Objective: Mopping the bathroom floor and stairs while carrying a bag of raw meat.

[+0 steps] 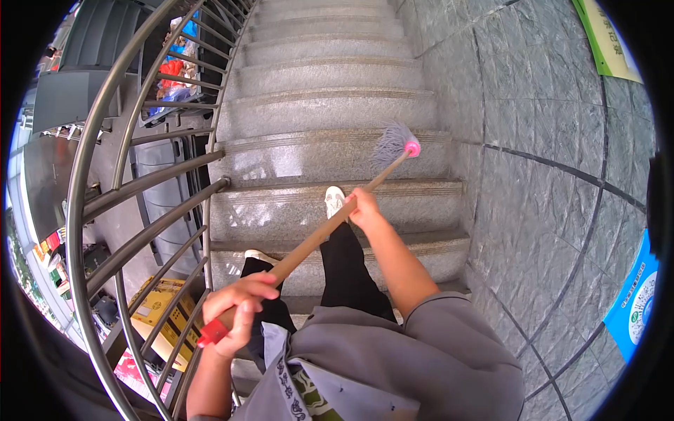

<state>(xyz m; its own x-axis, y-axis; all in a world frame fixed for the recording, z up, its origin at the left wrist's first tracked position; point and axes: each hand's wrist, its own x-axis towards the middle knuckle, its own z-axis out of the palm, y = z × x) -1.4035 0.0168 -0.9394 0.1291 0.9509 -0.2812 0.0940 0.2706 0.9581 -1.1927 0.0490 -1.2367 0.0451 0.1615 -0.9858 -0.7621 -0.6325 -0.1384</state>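
Both my hands are wrapped around the long wooden handle of a string mop [316, 238]. My left hand [235, 310] holds it close to its end, which carries a red plastic cap [213, 332]. Farther along the handle, my right hand [363, 207] grips it around the middle. The handle slants up and to the right to a pink plastic socket [413, 149]. Grey mop strings [392, 143] fan out left of the socket, against a stone step [337, 158]. Whether the strings press on the tread I cannot tell.
Granite stairs [337, 73] rise ahead. A stainless-steel railing [79, 173] borders the left side, with grey bins [163, 194] and a yellow cardboard box [163, 321] beyond it. A grey stone-tiled wall [537, 200] stands right, bearing a blue poster [629, 300]. My white shoes [334, 200] are on separate steps.
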